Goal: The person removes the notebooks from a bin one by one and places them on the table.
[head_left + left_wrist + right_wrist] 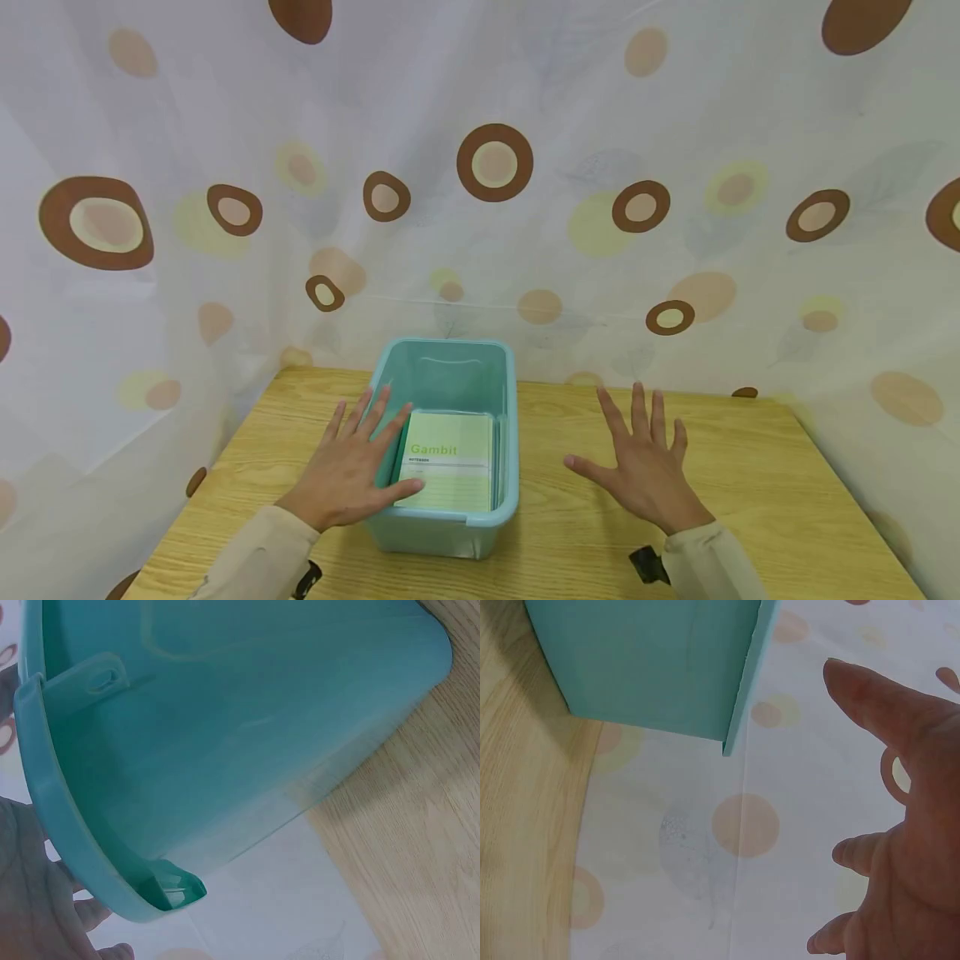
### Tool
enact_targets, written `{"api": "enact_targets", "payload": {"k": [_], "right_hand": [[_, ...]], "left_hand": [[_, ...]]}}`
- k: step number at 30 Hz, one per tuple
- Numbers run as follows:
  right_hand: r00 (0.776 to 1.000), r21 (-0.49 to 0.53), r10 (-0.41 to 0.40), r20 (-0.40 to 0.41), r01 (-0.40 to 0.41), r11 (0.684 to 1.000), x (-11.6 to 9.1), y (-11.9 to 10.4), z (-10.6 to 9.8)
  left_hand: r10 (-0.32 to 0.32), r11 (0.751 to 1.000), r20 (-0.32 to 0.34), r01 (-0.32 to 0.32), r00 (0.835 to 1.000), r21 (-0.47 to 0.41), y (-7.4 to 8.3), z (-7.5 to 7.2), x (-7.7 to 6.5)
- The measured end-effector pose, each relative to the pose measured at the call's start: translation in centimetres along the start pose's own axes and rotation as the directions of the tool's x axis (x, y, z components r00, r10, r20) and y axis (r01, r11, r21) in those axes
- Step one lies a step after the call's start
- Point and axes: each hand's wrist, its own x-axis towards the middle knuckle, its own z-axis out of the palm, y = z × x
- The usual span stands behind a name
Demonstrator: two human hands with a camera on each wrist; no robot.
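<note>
the left hand [348,479] is held with fingers and thumb spread, over the left side of the bin [435,535]; whether the rim is touched cannot be told. the right hand [648,479] is likewise spread above the table [780,500], to the right of the bin and apart from it. nothing is gripped by either. the notebook [447,462] is found inside the bin, towards the near end, cover up. it is judged to be placed there for containment, the tall walls keeping it from sliding out; the splayed fingers are judged to be held clear of the contents. the bin is noted as smooth, turquoise, seemingly plastic, deep and round-cornered, with a thick lip. the cover is pale green, printed "gambit". light wood grain is shown by the table; the sheet [562,108] behind is white, creased, and patterned with brown rings.
</note>
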Motion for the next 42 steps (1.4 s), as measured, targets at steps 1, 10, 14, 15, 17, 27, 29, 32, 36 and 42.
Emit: {"api": "enact_targets", "payload": {"k": [1,10,14,15,17,27,29,32,36,42], "right_hand": [[1.000,-0.001,-0.003,-0.002,0.003,1.000,0.1,0.0,0.0],[1.000,0.008,-0.015,-0.012,0.015,1.000,1.1,-0.8,-0.3],[0.999,0.017,-0.035,-0.029,0.036,0.999,1.8,-1.2,-0.4],[0.998,0.014,-0.043,-0.036,0.044,0.999,2.0,-1.3,-0.4],[0.997,0.017,-0.057,-0.043,0.058,0.998,2.4,-1.6,-0.5],[0.992,0.013,-0.121,-0.043,0.122,0.992,4.8,-3.9,-0.8],[0.990,0.012,-0.133,-0.037,0.133,0.991,5.5,-4.3,-0.7],[0.989,0.010,-0.148,-0.027,0.149,0.989,6.4,-5.1,-0.6],[0.985,0.019,-0.173,-0.006,0.173,0.985,7.6,-6.3,-0.6],[0.972,0.039,-0.233,0.026,0.232,0.972,9.6,-8.4,-0.5]], "left_hand": [[0.001,1.000,-0.001,-0.001,1.000,0.001,-0.1,0.0,0.0],[0.038,0.999,-0.007,-0.038,0.999,0.018,-1.0,0.0,-0.4],[0.035,0.999,0.027,-0.035,0.999,0.007,-1.3,-0.2,-0.7],[0.033,0.999,0.036,-0.033,0.999,0.000,-1.4,-0.2,-0.8],[0.032,0.999,0.048,-0.032,0.998,-0.009,-1.6,-0.3,-0.9],[0.020,1.000,0.070,-0.019,0.997,-0.022,-2.8,0.0,-1.3],[0.016,1.000,0.082,-0.014,0.996,-0.028,-3.1,0.1,-1.3],[0.002,0.999,0.107,0.003,0.994,-0.046,-3.4,0.2,-1.4],[-0.010,0.997,0.128,0.019,0.992,-0.070,-3.6,0.2,-1.3],[-0.023,0.996,0.156,0.037,0.988,-0.087,-3.7,0.3,-1.2]]}}
